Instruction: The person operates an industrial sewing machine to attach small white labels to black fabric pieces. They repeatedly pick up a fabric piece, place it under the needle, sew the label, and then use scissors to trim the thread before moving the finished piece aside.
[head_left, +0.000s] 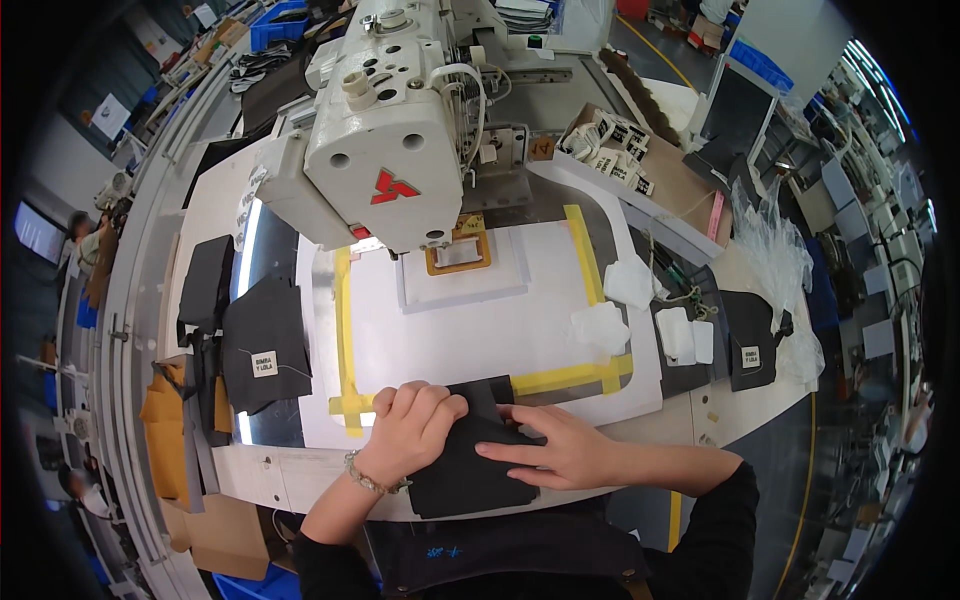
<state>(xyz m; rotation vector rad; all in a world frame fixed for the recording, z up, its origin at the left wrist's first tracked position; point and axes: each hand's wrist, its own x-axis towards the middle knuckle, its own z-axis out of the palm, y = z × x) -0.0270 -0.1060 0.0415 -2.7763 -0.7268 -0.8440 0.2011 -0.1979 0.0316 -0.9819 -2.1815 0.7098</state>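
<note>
My left hand (410,430), wearing a bracelet, has its fingers curled shut on a dark fabric piece (460,475) at the near edge of the work surface. My right hand (535,450) lies on the same piece with fingers stretched apart. Beyond both hands is a white board (400,360) edged with yellow tape. A white sewing machine (380,140) stands over it, with an orange-framed plate (434,264) under its head. A dark piece with a pale label (270,320) lies to the left, another (750,330) to the right.
An open box of labels (690,200) sits back right, near crumpled clear plastic (770,240) and white pads (685,340). Mustard fabric (165,430) is at the left edge, above a cardboard box (215,545). Other people (85,235) are at far left.
</note>
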